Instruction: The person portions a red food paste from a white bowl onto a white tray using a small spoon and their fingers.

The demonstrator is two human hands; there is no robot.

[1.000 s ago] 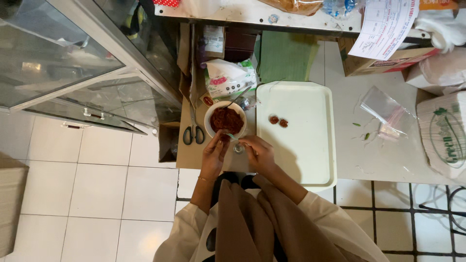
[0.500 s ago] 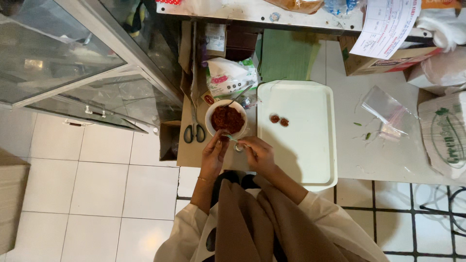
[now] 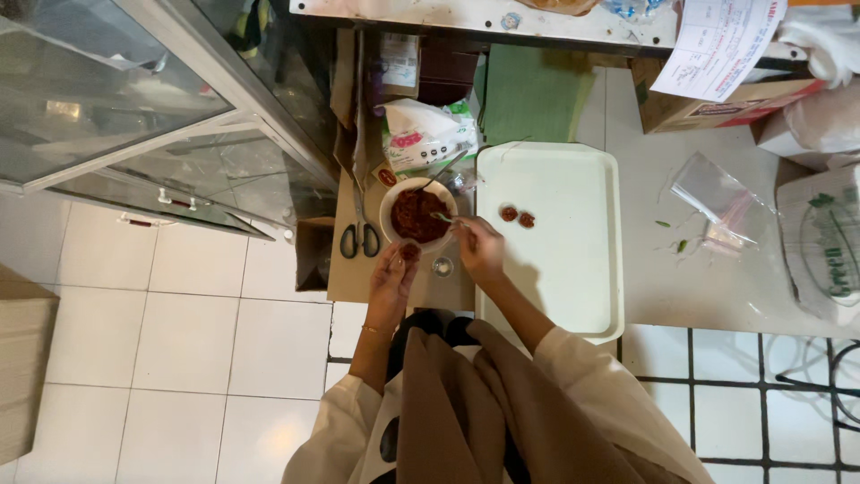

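My left hand (image 3: 392,273) is cupped below a white bowl (image 3: 415,215) of dark red filling and holds a small red lump in its fingers. My right hand (image 3: 477,248) holds a thin green utensil whose tip reaches over the bowl's rim. Two small round red pieces (image 3: 517,216) lie on the white tray (image 3: 573,287) just right of the bowl. A small clear glass (image 3: 442,266) stands between my hands.
Black-handled scissors (image 3: 359,238) lie left of the bowl on a cardboard surface. A printed plastic bag (image 3: 427,136) sits behind the bowl. A clear plastic bag (image 3: 721,202) and a large sack (image 3: 826,242) are at the right. A glass cabinet (image 3: 134,108) stands at the left.
My hands have drawn slightly apart; my right hand has brought the green utensil up to the bowl's rim, while my left keeps the red lump.
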